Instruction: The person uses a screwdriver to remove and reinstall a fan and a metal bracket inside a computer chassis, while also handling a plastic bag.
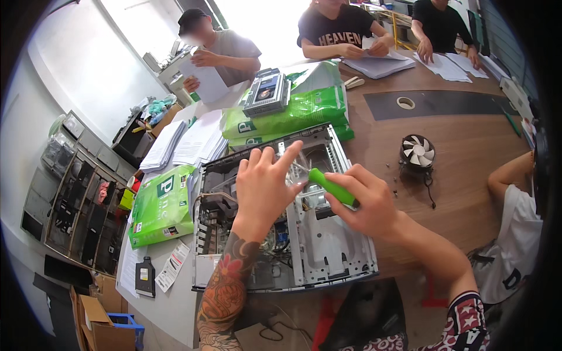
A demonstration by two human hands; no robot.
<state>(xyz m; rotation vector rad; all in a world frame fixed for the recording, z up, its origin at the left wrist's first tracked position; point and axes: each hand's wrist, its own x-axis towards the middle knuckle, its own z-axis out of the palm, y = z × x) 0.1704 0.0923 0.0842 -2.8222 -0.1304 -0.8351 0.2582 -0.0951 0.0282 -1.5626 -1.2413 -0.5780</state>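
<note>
An open metal computer case (328,245) lies in front of me, with its drive cage and internal cables showing. My right hand (366,207) grips a green-handled screwdriver (328,184), its metal shaft angled up-left into the case. My left hand (263,184) rests over the case beside the shaft, fingers apart and index finger stretched out; the tool's tip is too small to make out clearly. To the right sit a black fan with white blades (419,152) and a few small loose parts on the wooden tabletop.
A metal drive unit (268,93) lies on green paper packs (304,123). Left are paper stacks (164,149) and another pack (158,210). Three people (222,58) handle papers across the table; another person's arm (506,175) is at right. A tape roll (405,103) sits behind the fan.
</note>
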